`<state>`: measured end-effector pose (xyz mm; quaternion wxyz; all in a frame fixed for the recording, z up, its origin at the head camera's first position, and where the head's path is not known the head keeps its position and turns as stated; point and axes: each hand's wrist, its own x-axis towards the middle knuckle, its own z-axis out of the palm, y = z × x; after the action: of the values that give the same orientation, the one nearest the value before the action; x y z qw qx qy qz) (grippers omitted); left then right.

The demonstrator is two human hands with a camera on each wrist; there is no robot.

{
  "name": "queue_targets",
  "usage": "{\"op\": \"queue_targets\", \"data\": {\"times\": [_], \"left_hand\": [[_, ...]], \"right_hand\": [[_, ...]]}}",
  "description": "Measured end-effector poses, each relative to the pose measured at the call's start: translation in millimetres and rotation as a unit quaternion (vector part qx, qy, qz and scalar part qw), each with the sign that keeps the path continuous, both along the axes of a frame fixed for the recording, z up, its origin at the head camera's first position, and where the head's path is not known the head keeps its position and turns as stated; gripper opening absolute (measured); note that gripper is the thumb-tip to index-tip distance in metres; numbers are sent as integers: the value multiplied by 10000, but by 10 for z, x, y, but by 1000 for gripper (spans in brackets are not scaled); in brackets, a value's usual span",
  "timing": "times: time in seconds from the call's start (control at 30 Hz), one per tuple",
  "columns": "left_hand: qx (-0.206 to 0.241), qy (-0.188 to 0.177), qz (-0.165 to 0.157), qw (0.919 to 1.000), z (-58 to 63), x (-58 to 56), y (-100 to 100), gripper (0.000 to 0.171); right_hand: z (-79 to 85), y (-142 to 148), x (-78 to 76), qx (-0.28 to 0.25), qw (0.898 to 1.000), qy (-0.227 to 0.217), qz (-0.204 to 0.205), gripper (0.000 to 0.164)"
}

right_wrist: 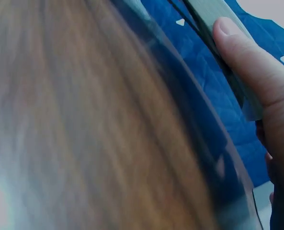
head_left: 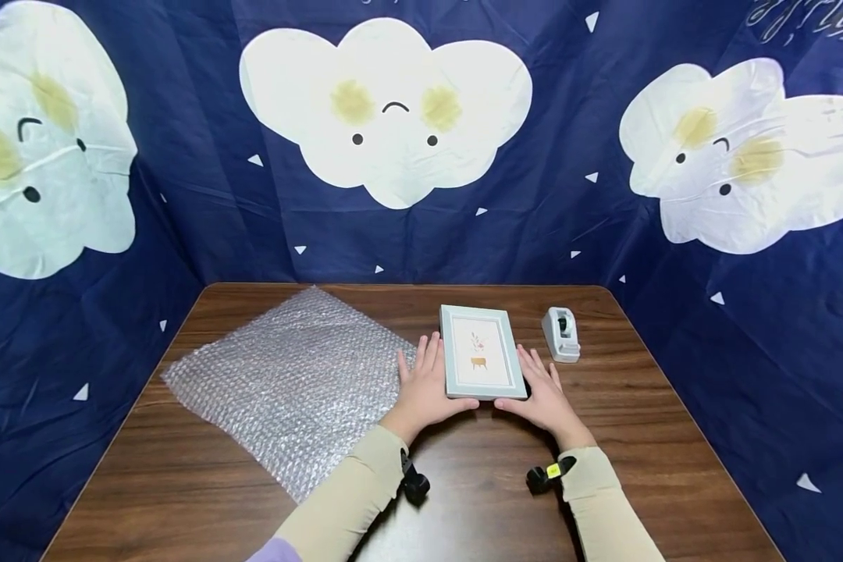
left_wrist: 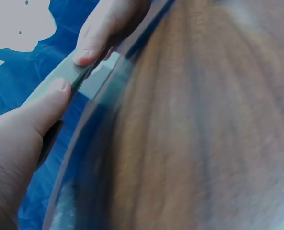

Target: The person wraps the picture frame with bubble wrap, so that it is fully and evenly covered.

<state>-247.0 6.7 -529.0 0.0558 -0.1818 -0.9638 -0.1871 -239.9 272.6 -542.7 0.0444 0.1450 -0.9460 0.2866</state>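
Observation:
A picture frame with a pale blue border and a small plant picture is between my two hands, face up. My left hand holds its left side, fingers stretched along the edge and thumb against the near edge. On the opposite side my right hand holds it the same way, its thumb on the near edge. Both wrist views show the frame's near edge side-on, with a dark underside. A sheet of bubble wrap lies flat on the table, left of my left hand.
A white tape dispenser stands on the wooden table, just beyond my right fingertips. Dark blue cloth printed with white clouds hangs behind the table and at both sides.

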Motion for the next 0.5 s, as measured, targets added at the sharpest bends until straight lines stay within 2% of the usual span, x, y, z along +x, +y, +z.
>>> {"op": "queue_targets", "data": {"times": [0.3, 0.5], "left_hand": [[66, 239, 197, 9995, 136, -67, -236, 136], [257, 126, 288, 9992, 177, -118, -489, 135]], "right_hand": [[163, -235, -115, 102, 9992, 368, 96, 115], [231, -487, -228, 155, 9985, 472, 244, 115]]}}
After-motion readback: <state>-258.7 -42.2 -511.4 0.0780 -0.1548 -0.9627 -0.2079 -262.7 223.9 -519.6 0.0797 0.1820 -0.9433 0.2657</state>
